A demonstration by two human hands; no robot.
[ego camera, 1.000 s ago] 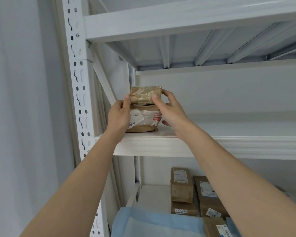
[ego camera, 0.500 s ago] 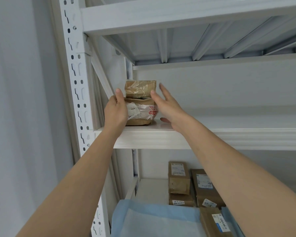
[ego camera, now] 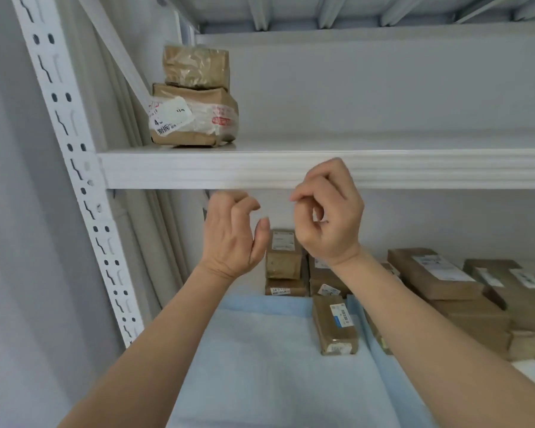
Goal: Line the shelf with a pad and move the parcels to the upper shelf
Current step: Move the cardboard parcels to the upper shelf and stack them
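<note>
Stacked parcels near upper shelf front edge.

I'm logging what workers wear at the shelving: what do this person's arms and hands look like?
Both forearms are bare up to the frame edge, no sleeves in view. The left hand and right hand wear no gloves, and no rings, watch or wristbands show.

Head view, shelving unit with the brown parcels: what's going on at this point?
A person is moving parcels to the upper shelf. Two brown parcels sit stacked at its left end, the smaller parcel on top of the labelled parcel. Neither hand holds anything: the left hand and right hand hang loosely curled in front of the shelf edge, below the stack. On the lower shelf, a blue pad is laid out, and more parcels wait there.
</note>
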